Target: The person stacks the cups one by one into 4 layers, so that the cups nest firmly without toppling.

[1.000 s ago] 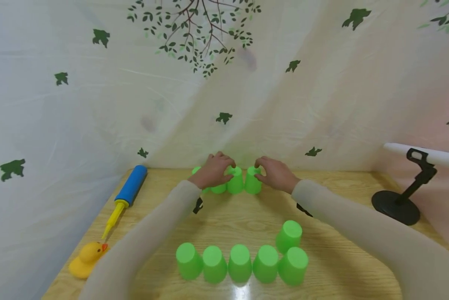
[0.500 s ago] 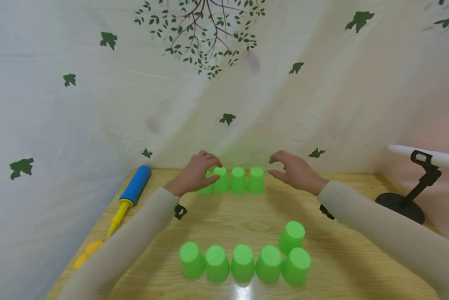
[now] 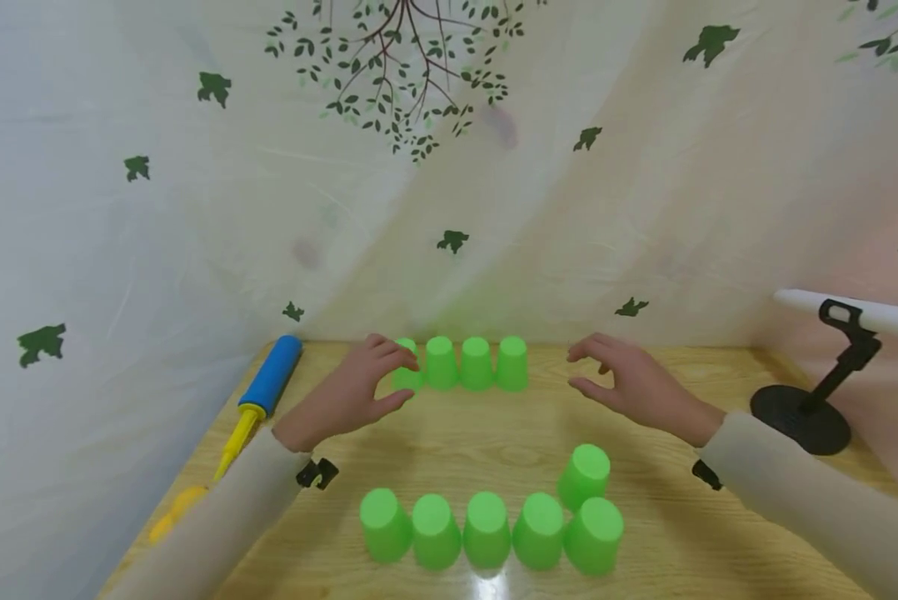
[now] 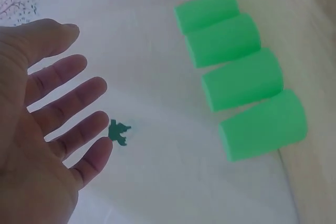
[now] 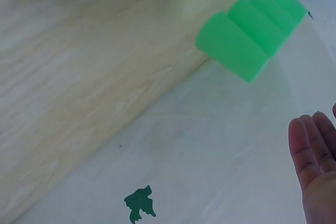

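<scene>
Several green cups [image 3: 476, 364] stand upside down in a row along the far edge of the table. My left hand [image 3: 351, 387] hovers in front of the row's left end, its relaxed fingers holding nothing and partly covering the leftmost cup [image 3: 407, 377]. To the right of the row, my right hand [image 3: 636, 385] is in the air with fingers apart and nothing in it. A second row of upturned green cups [image 3: 486, 533] is close to me, with one more cup [image 3: 586, 475] just behind its right end. In the left wrist view, the far cups [image 4: 242, 80] are away from my fingers.
A blue and yellow hand pump [image 3: 271, 375] lies on the left of the table. Near it a yellow rubber duck [image 3: 175, 512] is mostly hidden by my left sleeve. A black-based stand [image 3: 800, 417] with a white arm is at the right. A patterned sheet hangs behind.
Both hands have come off the far cups, moving apart and back toward me. The far row is uncovered apart from its left end. The cups look unmoved.
</scene>
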A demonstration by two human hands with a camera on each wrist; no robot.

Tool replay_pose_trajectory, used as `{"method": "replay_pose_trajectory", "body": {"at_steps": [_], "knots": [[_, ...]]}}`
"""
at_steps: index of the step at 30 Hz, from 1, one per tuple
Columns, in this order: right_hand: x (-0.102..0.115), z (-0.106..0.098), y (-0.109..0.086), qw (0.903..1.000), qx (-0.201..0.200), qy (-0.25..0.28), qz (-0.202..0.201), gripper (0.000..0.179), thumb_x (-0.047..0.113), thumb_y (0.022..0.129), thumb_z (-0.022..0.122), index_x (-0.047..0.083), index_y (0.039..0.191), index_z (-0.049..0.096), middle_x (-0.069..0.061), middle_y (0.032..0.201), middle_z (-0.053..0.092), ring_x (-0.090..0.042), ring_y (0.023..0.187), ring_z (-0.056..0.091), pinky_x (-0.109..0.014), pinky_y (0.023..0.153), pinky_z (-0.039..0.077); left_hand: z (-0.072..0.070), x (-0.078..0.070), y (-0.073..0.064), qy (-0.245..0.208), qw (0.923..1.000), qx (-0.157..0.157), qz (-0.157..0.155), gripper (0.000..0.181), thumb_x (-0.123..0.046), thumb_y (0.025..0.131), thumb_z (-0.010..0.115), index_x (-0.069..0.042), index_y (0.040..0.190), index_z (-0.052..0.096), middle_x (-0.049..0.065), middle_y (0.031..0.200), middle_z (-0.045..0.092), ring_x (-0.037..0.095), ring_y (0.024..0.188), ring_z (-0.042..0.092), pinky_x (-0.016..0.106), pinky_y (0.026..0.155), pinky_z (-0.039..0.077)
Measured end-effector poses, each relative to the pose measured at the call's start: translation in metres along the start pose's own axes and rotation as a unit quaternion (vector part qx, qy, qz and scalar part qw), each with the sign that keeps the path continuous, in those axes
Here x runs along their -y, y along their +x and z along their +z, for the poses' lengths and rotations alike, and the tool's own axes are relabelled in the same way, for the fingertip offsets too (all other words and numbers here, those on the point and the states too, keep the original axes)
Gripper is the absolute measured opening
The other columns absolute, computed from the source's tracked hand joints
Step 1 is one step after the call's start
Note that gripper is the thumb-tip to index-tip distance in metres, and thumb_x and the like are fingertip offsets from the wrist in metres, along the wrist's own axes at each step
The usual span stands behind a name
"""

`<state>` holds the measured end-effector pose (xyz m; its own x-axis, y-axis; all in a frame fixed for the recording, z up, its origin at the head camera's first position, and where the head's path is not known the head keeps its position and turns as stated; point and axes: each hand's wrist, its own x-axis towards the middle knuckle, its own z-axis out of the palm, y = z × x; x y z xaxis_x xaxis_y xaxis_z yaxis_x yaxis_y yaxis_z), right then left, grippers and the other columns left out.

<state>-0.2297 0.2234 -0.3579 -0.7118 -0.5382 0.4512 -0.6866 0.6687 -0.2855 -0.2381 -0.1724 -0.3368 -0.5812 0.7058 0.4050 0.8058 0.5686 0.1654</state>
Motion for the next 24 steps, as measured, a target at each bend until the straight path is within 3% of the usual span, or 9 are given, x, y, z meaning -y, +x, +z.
{"method": "replay_pose_trajectory", "body": {"at_steps": [7, 17, 24], "knots": [[0.017, 0.009, -0.030, 0.9994, 0.014, 0.023, -0.022, 0.035, 0.020, 0.082, 0.076, 0.021, 0.112, 0.059, 0.009, 0.110, 0.057, -0.007, 0.095, 0.056, -0.028, 0.070, 0.051, -0.002, -0.022, -0.036, -0.021, 0.9997, 0.003, 0.015, 0.029, -0.022, 0.085, 0.072, -0.015, 0.110, 0.061, -0.006, 0.113, 0.056, 0.016, 0.104, 0.044, 0.036, 0.086, 0.042], [0.030, 0.013, -0.065, 0.9971, 0.049, 0.058, -0.003, 0.026, 0.028, 0.086, 0.071, 0.025, 0.108, 0.059, 0.009, 0.121, 0.053, -0.011, 0.102, 0.057, -0.024, 0.071, 0.050, 0.001, -0.031, -0.099, -0.097, 0.9947, 0.014, 0.030, 0.041, -0.028, 0.082, 0.075, -0.025, 0.117, 0.056, -0.010, 0.121, 0.052, 0.012, 0.107, 0.044, 0.034, 0.085, 0.043], [0.029, 0.014, -0.080, 0.9947, 0.049, 0.090, -0.013, 0.023, 0.027, 0.086, 0.071, 0.024, 0.106, 0.061, 0.009, 0.120, 0.054, -0.010, 0.100, 0.057, -0.028, 0.070, 0.052, 0.013, -0.036, -0.120, -0.128, 0.9913, 0.019, 0.026, 0.045, -0.027, 0.079, 0.078, -0.023, 0.118, 0.056, -0.009, 0.120, 0.053, 0.013, 0.105, 0.045, 0.033, 0.083, 0.045]]}}
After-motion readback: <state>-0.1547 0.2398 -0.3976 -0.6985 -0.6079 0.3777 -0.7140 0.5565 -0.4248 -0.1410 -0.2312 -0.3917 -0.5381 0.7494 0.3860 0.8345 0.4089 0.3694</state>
